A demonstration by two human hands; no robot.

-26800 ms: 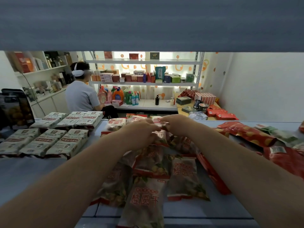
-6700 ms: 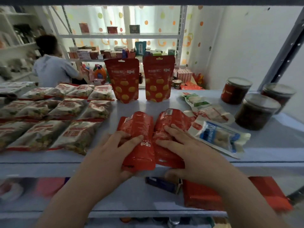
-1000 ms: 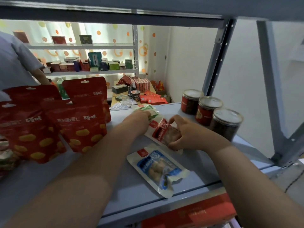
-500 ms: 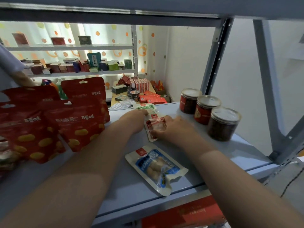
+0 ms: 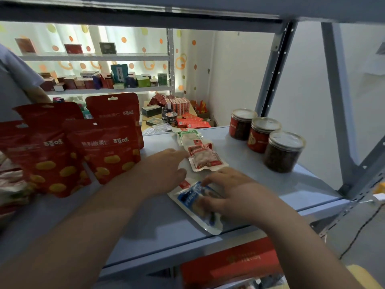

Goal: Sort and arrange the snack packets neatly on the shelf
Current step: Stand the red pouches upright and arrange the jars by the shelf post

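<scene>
Three small clear snack packets lie in a line on the blue-grey shelf [image 5: 260, 184]: a green-labelled packet [image 5: 188, 135] at the back, a red-labelled peanut packet [image 5: 204, 157] in the middle, and a blue-labelled peanut packet [image 5: 192, 200] nearest the front edge. My right hand [image 5: 233, 192] lies over the blue packet, fingers on top and thumb against its side, hiding its right half. My left hand [image 5: 164, 172] rests open on the shelf, its fingertips beside the red-labelled packet's left edge. Several red stand-up pouches [image 5: 108, 149] stand upright to the left.
Three lidded jars [image 5: 283, 151] stand in a diagonal row at the right, near the shelf's metal upright [image 5: 273, 71]. More flat packets [image 5: 12, 188] lie at the far left. A red box [image 5: 231, 265] sits on the shelf below. A person's sleeve [image 5: 14, 76] shows behind the pouches.
My right hand has let go of the red-labelled packet, which now lies flat behind the blue one, and has moved toward me onto the blue packet. My left hand drew back slightly.
</scene>
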